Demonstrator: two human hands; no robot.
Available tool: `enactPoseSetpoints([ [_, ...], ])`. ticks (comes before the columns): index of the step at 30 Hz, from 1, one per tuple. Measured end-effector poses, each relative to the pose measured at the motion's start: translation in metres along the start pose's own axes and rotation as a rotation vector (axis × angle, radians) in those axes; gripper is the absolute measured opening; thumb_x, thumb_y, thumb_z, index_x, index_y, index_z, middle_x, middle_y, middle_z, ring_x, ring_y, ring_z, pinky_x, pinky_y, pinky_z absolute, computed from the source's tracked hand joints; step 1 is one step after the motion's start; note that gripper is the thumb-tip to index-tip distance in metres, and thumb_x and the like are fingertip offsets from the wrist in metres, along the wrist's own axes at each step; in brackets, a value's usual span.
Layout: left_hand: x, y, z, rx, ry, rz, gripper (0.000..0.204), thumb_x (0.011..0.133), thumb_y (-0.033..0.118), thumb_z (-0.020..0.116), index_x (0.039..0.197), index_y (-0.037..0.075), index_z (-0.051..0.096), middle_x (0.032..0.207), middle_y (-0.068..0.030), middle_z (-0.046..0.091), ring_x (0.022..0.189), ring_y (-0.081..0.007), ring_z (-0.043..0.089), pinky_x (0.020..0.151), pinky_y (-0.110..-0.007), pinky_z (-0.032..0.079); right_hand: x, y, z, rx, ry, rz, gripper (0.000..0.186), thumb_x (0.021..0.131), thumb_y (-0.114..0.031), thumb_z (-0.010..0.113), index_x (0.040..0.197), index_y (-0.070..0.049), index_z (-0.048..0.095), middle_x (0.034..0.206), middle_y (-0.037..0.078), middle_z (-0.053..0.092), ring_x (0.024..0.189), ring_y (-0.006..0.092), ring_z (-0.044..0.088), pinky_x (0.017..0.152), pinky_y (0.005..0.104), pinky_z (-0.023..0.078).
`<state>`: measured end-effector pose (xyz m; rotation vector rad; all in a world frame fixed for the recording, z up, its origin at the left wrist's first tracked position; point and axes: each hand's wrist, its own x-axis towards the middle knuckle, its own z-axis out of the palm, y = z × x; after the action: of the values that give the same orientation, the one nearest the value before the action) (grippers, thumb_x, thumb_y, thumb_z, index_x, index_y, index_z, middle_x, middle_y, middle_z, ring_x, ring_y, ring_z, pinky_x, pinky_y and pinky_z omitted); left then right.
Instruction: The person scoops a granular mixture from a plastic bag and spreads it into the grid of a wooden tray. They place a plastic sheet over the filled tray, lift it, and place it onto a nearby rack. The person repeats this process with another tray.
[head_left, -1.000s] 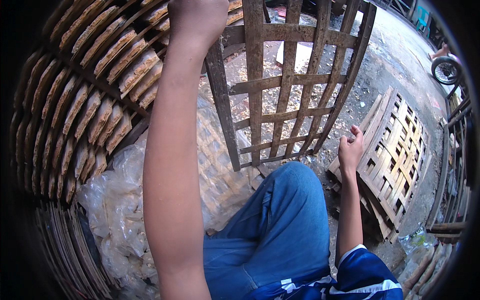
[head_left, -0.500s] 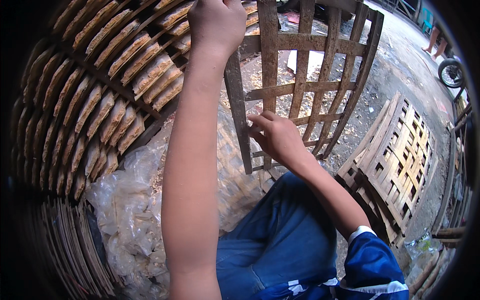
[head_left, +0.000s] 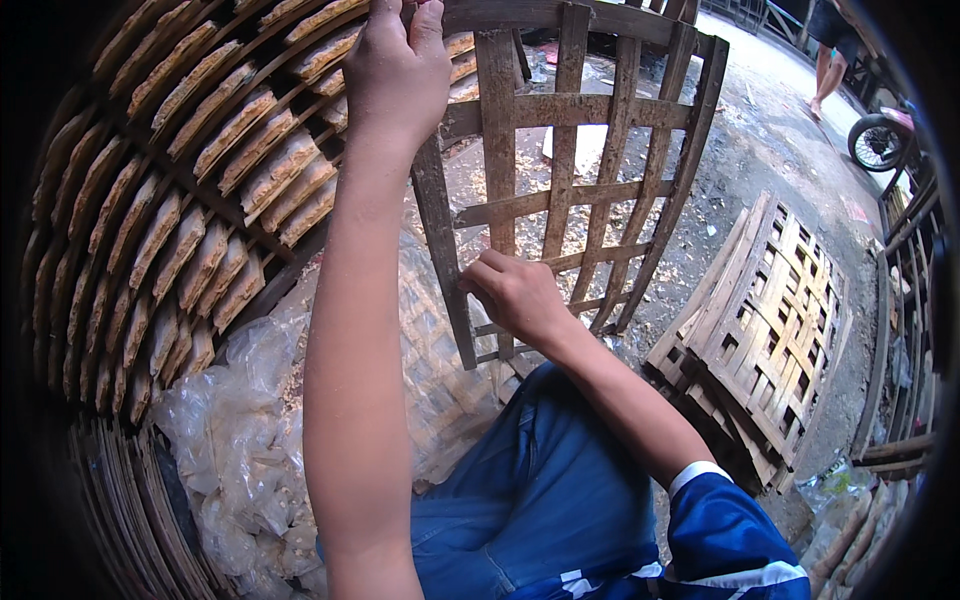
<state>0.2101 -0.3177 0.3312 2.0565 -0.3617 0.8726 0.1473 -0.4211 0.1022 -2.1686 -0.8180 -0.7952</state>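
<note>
Littered grey floor (head_left: 745, 150); loaded racks (head_left: 285, 175) left, stacked woven panels (head_left: 775, 320) right. Lattice frame (head_left: 563, 110) near-upright ahead, long axis apparently up-down, extending right of and below the left hand (head_left: 400, 85), whose fingers look closed on its upper left. Right hand (head_left: 515, 298) nearer the bottom, fingers bent at the left rail (head_left: 441, 245); gripping or touching, cannot tell. 2 hands, 1 side.

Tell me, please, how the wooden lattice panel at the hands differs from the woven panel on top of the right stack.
The lattice panel stands nearly upright, while the woven panel lies sloping. The lattice panel is dark brown; the woven panel is paler yellow-brown. The lattice panel has wide openings, the woven panel smaller ones. Both have crossing flat strips.
</note>
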Motion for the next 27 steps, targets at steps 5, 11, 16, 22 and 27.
enactPoseSetpoints([
  [5, 0.007, -0.014, 0.002, 0.057, 0.069, 0.129, 0.026, 0.108, 0.037, 0.052, 0.118, 0.014, 0.058, 0.097, -0.0106, 0.071, 0.087, -0.0262, 0.072, 0.078, -0.041, 0.056, 0.005, -0.013, 0.000, 0.103, 0.145, 0.112, 0.008, 0.092, -0.016, 0.073, 0.094, -0.009, 0.068, 0.085, 0.009, 0.065, 0.072, 0.0315, 0.069, 0.060, 0.0424, 0.055],
  [11, 0.004, -0.011, 0.003, 0.039, 0.071, 0.100, 0.025, 0.108, 0.037, 0.052, 0.115, 0.015, 0.058, 0.097, -0.0127, 0.072, 0.091, -0.0327, 0.072, 0.081, -0.046, 0.055, 0.004, -0.017, 0.002, 0.233, 0.206, 0.212, 0.011, 0.090, -0.015, 0.077, 0.095, -0.006, 0.072, 0.085, 0.011, 0.068, 0.072, 0.0306, 0.070, 0.063, 0.0395, 0.055],
  [16, 0.005, -0.012, 0.005, 0.009, 0.084, 0.122, 0.024, 0.107, 0.036, 0.053, 0.114, 0.014, 0.058, 0.097, -0.0134, 0.072, 0.092, -0.0339, 0.072, 0.081, -0.045, 0.055, 0.005, -0.020, 0.004, 0.359, 0.214, 0.291, 0.015, 0.092, -0.018, 0.075, 0.097, -0.004, 0.071, 0.087, 0.014, 0.068, 0.074, 0.0350, 0.068, 0.067, 0.0418, 0.053],
  [22, 0.005, -0.016, 0.004, 0.003, 0.080, 0.121, 0.022, 0.107, 0.034, 0.054, 0.113, 0.013, 0.058, 0.094, -0.0125, 0.072, 0.090, -0.0327, 0.072, 0.079, -0.044, 0.055, 0.004, -0.023, -0.008, 0.432, 0.269, 0.370, 0.014, 0.095, -0.014, 0.071, 0.096, -0.002, 0.066, 0.079, 0.011, 0.066, 0.062, 0.0228, 0.065, 0.058, 0.0354, 0.049],
  [27, 0.006, -0.011, 0.005, -0.024, 0.081, 0.141, 0.021, 0.107, 0.033, 0.054, 0.112, 0.012, 0.058, 0.094, -0.0118, 0.071, 0.090, -0.0317, 0.072, 0.079, -0.043, 0.056, -0.030, 0.037, -0.048, 0.682, 0.562, 0.580, 0.010, 0.102, -0.012, 0.064, 0.102, -0.002, 0.062, 0.088, 0.005, 0.071, 0.073, 0.0067, 0.067, 0.061, 0.0225, 0.050],
])
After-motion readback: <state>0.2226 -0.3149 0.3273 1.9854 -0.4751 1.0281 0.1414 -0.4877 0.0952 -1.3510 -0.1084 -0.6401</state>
